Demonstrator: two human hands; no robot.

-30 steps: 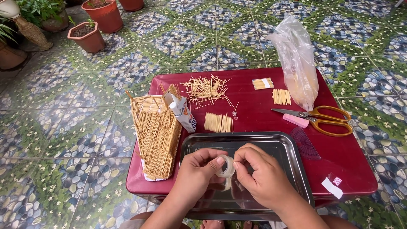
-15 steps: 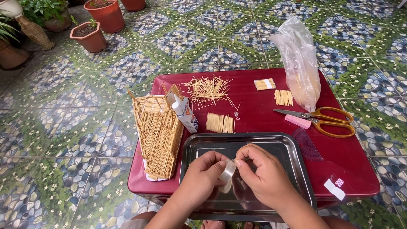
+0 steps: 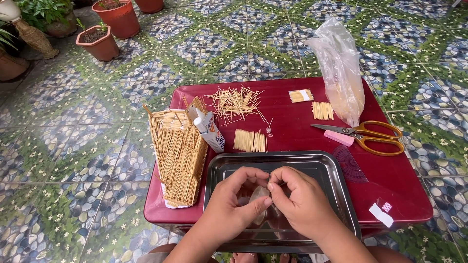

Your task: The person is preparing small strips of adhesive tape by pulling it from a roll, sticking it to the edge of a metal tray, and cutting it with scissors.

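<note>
The floor (image 3: 73,160) is glazed tile in a pebble-and-flower pattern of blue, green and white, with terracotta pots (image 3: 100,44) of plants standing at the far left. On it sits a low, glossy dark red tabletop (image 3: 399,190) with rounded corners. At its near edge lies a rectangular stainless steel tray (image 3: 336,180), shiny and shallow, its rim rolled. Over the tray the left hand (image 3: 231,207) and right hand (image 3: 302,204) meet, fingers curled tight; between them they pinch a small roll of clear tape (image 3: 258,197), pale and translucent, mostly hidden by the thumbs, so each grip is closed on it. Just left of the tray stands a little house-shaped model (image 3: 178,156) built of rows of thin wooden sticks, straw-coloured and ribbed. A small white glue bottle (image 3: 210,131) leans against it. Beyond, a loose scatter of sticks (image 3: 236,102) fans out, and a flat panel of joined sticks (image 3: 249,141) lies near the tray's far rim. To the right a crumpled clear plastic bag (image 3: 339,68) stands up, with orange-handled scissors (image 3: 370,136) and a pink eraser (image 3: 339,138) beside it, well clear of the hands.
</note>
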